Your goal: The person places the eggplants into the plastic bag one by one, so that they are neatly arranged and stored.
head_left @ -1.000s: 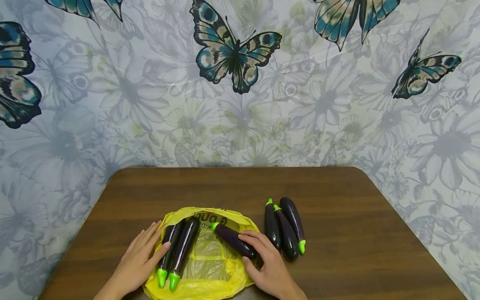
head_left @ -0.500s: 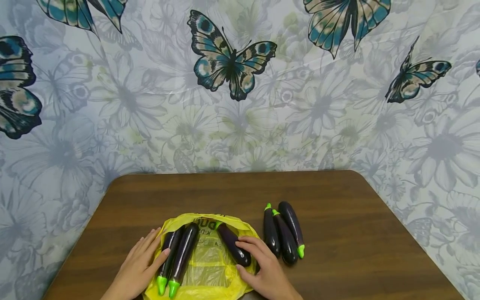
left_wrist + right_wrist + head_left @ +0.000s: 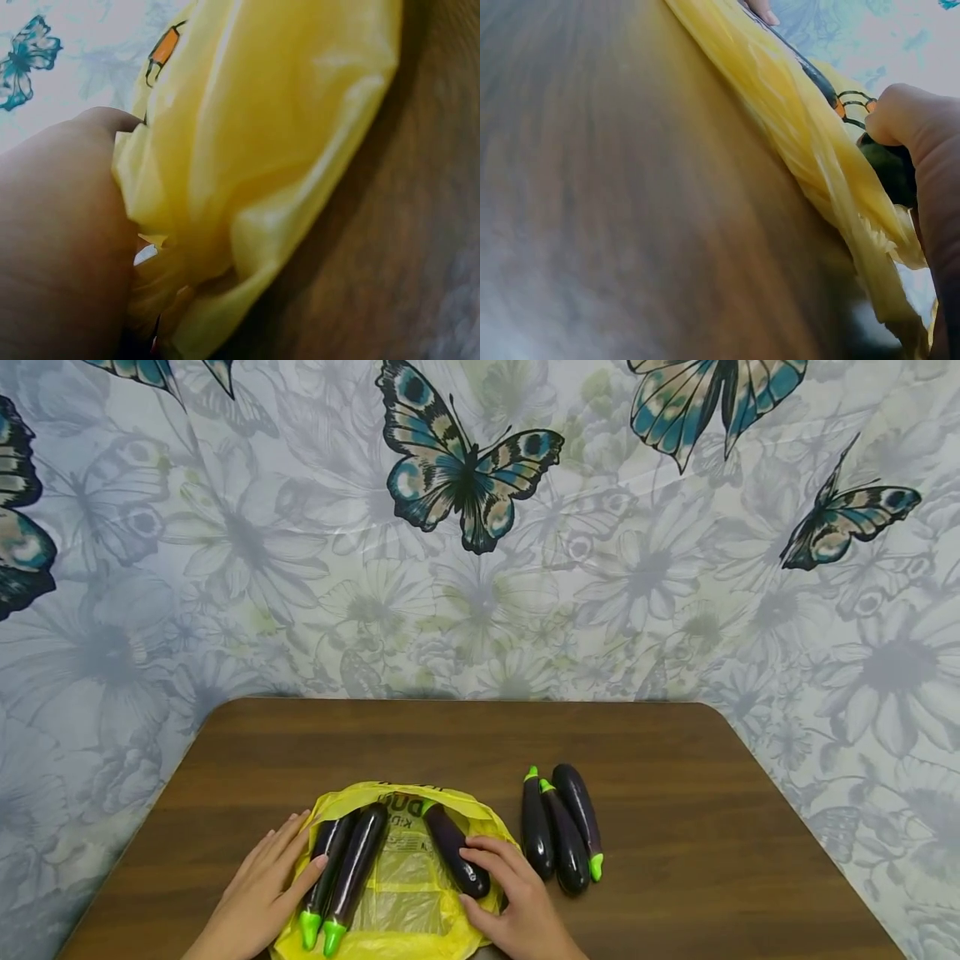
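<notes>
A yellow plastic bag (image 3: 401, 893) lies with its mouth open at the table's near side. Two eggplants with bright green stems, one of them the glossy eggplant (image 3: 357, 864), lie side by side in its left part. My left hand (image 3: 258, 885) rests along the left rim, fingers straight, thumb reaching over the edge by the eggplants. On the right, my right hand (image 3: 513, 893) grips the rounded end of a third eggplant (image 3: 448, 843), its stem end toward the back of the bag. In the right wrist view, the thumb touches that dark eggplant (image 3: 891, 174).
Three more eggplants (image 3: 566, 839) lie close together on the brown wooden table (image 3: 675, 827), right of the bag. Behind the table's far edge hangs a pale floral cloth (image 3: 322, 527) printed with butterflies.
The third eggplant has moved a little left, deeper into the bag, and turned more upright in the view, with my right hand following. My left hand keeps its place at the rim.
</notes>
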`<state>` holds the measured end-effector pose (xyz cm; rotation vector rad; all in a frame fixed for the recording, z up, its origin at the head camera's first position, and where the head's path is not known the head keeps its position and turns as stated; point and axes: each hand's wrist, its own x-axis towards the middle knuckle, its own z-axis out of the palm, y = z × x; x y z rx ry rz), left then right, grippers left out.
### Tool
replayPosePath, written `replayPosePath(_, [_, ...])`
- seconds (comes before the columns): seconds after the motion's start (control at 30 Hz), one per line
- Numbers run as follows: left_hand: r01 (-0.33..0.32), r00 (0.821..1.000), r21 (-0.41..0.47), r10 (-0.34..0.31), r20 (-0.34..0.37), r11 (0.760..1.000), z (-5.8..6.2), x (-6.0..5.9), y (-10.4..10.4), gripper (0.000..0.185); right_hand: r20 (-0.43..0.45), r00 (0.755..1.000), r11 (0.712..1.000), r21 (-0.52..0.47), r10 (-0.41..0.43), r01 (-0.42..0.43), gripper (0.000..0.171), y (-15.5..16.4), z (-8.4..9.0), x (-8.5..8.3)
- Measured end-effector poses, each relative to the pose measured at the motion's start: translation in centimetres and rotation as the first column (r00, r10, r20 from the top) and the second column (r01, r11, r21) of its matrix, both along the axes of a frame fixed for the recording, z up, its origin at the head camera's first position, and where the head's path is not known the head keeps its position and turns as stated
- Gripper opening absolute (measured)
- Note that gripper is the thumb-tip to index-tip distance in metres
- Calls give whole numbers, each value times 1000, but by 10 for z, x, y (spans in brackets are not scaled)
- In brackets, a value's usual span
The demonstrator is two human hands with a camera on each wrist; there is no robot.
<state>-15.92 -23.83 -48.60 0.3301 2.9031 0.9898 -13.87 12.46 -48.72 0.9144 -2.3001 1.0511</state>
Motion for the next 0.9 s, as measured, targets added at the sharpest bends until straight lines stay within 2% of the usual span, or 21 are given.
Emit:
replayPosePath(0.17, [-5, 1000, -22, 5, -6, 1000, 1, 3, -4, 74, -12, 1000, 1000, -5, -6, 6, 51, -4, -3, 0])
replayPosePath(0.4, [-3, 999, -19, 2, -34, 1000, -2, 2, 0, 72, 0, 1000, 1000, -3, -7, 7, 51, -1, -6, -2])
replayPosePath(0.63, [-12, 999, -32, 10, -54, 999, -1, 4, -1, 71, -12, 1000, 1000, 2, 12, -12, 51, -2, -3, -1])
replayPosePath(0.9, [-5, 1000, -6, 5, -15, 1000, 4, -1, 1, 74, -22, 1000, 1000, 28, 0, 0, 50, -1, 3, 0])
